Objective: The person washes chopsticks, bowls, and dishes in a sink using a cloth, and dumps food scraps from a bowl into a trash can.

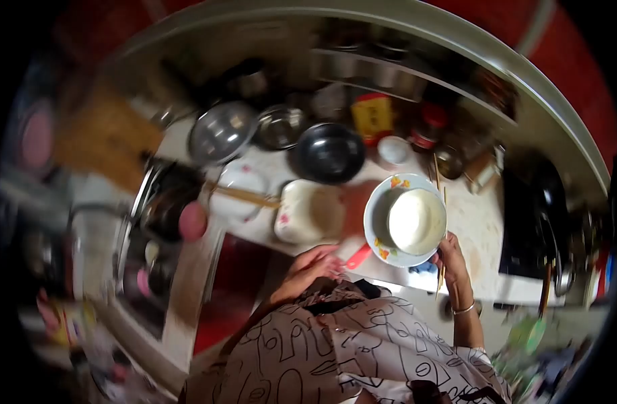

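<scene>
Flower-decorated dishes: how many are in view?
3: a round plate in the right hand, a squarish dish on the counter, and a round dish to its left. Others may be hidden.

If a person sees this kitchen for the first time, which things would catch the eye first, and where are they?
Probably the white round bowl with orange flowers, held at its lower right edge by the right hand, with a smaller plain white round bowl showing within its rim. Next, perhaps, the glossy black round bowl on the pale counter, up and left of it, and the yellow-and-red pack farther back.
</scene>
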A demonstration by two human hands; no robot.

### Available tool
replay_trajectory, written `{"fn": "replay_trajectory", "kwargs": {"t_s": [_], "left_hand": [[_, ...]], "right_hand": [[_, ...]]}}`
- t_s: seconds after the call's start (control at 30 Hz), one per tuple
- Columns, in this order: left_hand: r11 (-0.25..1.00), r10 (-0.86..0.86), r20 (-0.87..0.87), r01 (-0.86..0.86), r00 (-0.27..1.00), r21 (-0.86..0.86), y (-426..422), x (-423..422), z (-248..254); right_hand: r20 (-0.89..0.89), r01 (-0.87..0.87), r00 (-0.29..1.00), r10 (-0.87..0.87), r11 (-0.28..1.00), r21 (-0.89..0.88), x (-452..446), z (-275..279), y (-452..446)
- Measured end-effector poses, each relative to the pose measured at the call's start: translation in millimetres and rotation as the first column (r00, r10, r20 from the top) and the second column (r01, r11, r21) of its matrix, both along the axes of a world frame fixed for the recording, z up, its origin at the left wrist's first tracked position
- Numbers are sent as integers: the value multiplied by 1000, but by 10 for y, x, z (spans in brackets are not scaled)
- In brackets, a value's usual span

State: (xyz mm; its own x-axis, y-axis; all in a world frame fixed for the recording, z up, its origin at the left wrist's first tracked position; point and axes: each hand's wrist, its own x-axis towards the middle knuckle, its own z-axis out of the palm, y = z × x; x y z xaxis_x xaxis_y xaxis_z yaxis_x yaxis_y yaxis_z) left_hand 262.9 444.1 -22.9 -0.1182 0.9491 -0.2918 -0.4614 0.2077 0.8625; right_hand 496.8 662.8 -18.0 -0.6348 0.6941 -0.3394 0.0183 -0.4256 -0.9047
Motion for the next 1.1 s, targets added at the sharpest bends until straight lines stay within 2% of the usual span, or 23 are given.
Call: {"fn": "replay_trajectory", "kwargs": {"t_s": [0.1, 0.17, 0.2, 0.23, 0.3, 0.33, 0.43, 0.53, 0.63, 0.67, 0.7, 0.77, 0.8, 0.83, 0.87, 0.9, 0.93, 0.97, 1.0, 1.03, 1.07, 1.1], "left_hand": [[998, -25, 126, 17, 992, 61, -179, -56, 117], [993, 100, 136, -107, 986, 41, -426, -57, 112], [979, 188, 110, -195, 976, 62, -584, -66, -71], [968, 251, 148, -248, 957, -36, -710, -128, 242], [909, 417, 157, -412, 895, -63, -1023, -138, 156], [887, 461, 158, -458, 873, -57, -1180, -133, 148], [766, 635, 249, -637, 731, -83, -1609, -129, 135], [561, 825, 159, -821, 543, -103, -2016, -179, 183], [433, 899, 155, -883, 409, -179, -2463, -176, 277], [391, 919, 177, -877, 353, -280, -2621, -170, 175], [376, 924, 183, -883, 335, -283, -2776, -178, 65], [238, 968, 139, -937, 209, -254, -3056, -154, -87], [156, 985, 112, -957, 132, -245, -3166, -140, -27], [138, 987, 114, -958, 112, -250, -3300, -134, -81], [54, 992, 120, -966, 24, -252, -3440, -128, -173], [-26, 990, 127, -967, -60, -255, -3558, -120, -227], [-73, 982, 157, -977, -106, -201, -3648, -142, -167], [-110, 981, 131, -962, -146, -251, -3799, -133, -333], [-85, 996, -39, -990, -81, -108, -3924, -133, -366], [-33, 976, -215, -999, -39, 30, -3997, -127, -399], [-253, 949, 123, -935, -290, -248, -4057, -155, -432], [-236, 945, 201, -964, -256, -120, -4214, -85, -713]], "right_hand": [[-46, -231, 973, 228, 969, -83, -554, 40, -222], [-92, -399, 915, 392, 914, -74, -974, 24, -393], [-87, -487, 872, 483, 872, -42, -1167, 15, -476], [-80, -537, 843, 532, 840, -81, -1371, 58, -527], [-60, -692, 722, 690, 719, -60, -1727, 49, -690], [-16, -712, 702, 712, 701, -34, -1906, 144, -867], [68, -851, 524, 849, 526, -11, -2383, 104, -1249], [106, -923, 380, 919, 384, -25, -2823, 137, -1722], [263, -973, 222, 939, 230, 1, -3188, 129, -2248], [196, -985, 168, 966, 174, -16, -3275, 155, -2432], [130, -993, 112, 985, 117, -33, -3366, 188, -2624], [94, -999, -47, 994, -49, 17, -3549, 52, -2879], [77, -1000, -6, 997, -6, 2, -3591, 44, -3016], [61, -999, 38, 997, 39, -13, -3632, 37, -3151], [-7, -1000, 11, 1000, 11, 29, -3685, 75, -3237], [56, -996, 80, 995, 78, 31, -3723, 103, -3332], [21, -989, 146, 989, 145, 31, -3778, 79, -3406], [-13, -976, 214, 977, 214, 31, -3845, 37, -3466], [-67, -961, 274, 959, 271, -49, -3916, 10, -3525], [-59, -961, 274, 960, 271, -50, -3986, 2, -3574], [-91, -941, 328, 940, 317, -118, -4059, 8, -3633], [-120, -914, 385, 915, 360, -186, -4133, 11, -3678]]}}
